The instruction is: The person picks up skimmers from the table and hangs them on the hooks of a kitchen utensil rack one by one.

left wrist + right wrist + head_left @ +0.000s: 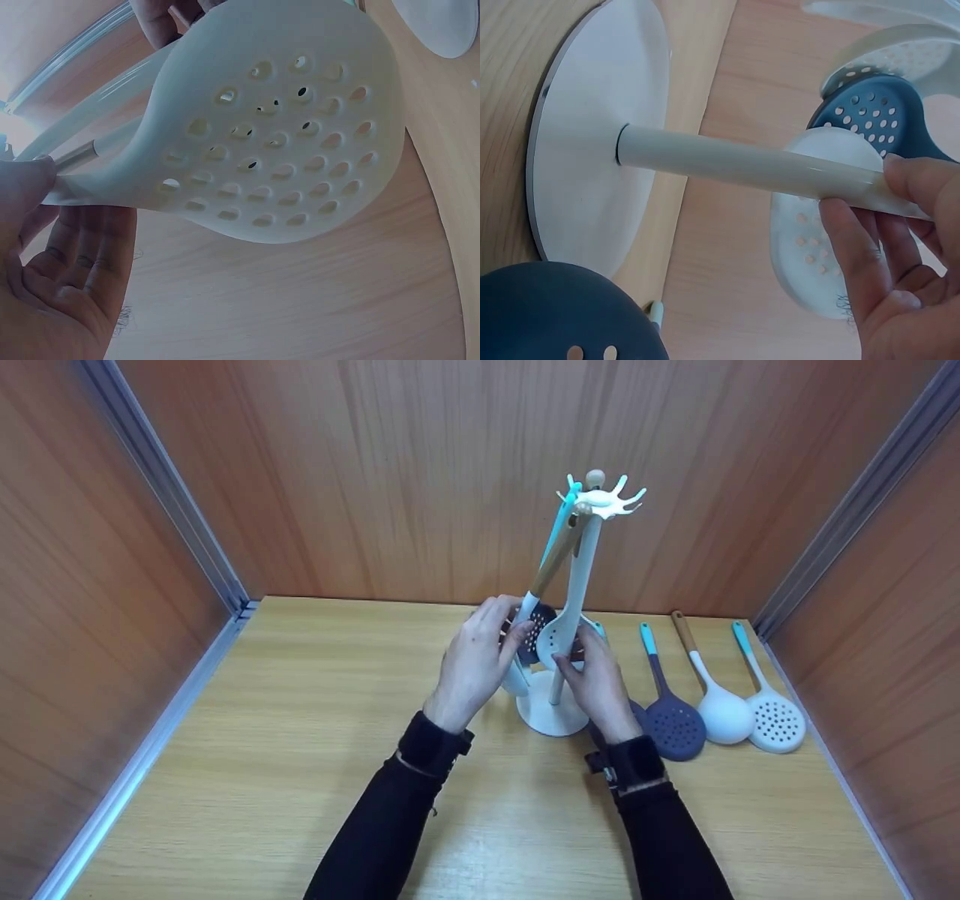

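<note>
A white utensil stand [584, 566] with a round base [534, 716] and a ring of hooks [604, 500] stands upright, several utensils hanging around its pole. My right hand [600, 686] grips the pole low down, thumb and fingers on either side of it. With my left hand [474, 664] I pinch the neck of a white slotted spoon [277, 142], whose perforated head faces the left wrist camera. A wooden handle [559, 556] and a turquoise handle [561, 521] lean up to the hooks above that hand. Behind hang a dark blue slotted spoon [866, 112] and another white perforated one [810, 255].
To the right lie a dark blue skimmer [675, 729], a white ladle [726, 718] with a wooden handle and a white skimmer [778, 725] with a turquoise handle. Another dark utensil is partly hidden by the right wrist. Wood-look panels [420, 480] enclose the table [322, 697] on three sides.
</note>
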Tool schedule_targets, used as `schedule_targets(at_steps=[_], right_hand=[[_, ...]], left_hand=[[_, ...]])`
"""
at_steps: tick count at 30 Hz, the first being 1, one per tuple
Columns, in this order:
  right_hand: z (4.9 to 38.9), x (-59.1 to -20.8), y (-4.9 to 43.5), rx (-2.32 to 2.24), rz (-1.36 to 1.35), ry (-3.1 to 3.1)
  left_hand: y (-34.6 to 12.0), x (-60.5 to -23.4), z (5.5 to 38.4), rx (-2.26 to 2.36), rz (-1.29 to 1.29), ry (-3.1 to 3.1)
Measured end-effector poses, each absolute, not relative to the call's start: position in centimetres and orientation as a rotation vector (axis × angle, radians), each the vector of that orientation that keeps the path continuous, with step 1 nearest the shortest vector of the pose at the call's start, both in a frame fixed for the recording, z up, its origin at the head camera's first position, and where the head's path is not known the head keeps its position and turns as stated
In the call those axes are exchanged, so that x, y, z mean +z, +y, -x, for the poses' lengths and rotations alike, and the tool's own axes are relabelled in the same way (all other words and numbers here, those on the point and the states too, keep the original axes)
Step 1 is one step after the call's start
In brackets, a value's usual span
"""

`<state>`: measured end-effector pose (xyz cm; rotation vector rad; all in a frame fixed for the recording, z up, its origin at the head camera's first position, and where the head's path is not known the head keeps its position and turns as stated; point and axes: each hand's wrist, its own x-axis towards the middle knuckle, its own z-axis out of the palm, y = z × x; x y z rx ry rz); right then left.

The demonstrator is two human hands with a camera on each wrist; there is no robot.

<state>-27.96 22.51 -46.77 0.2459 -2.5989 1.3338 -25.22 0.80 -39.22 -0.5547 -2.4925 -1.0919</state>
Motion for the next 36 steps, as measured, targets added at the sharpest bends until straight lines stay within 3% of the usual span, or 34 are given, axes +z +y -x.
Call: schedule_targets(at_steps=[19,36], right_hand=[[26.2,-47.5,18.5,1.201,-0.097,-2.501],[25.9,-46.7,18.7,1.128,-0.158,-2.524]], left_hand=[[-0.7,-40.1,27.3,-1.139,0.466,-2.456],[-0.8,-39.6,26.5,-1.186,0.473,-2.449]])
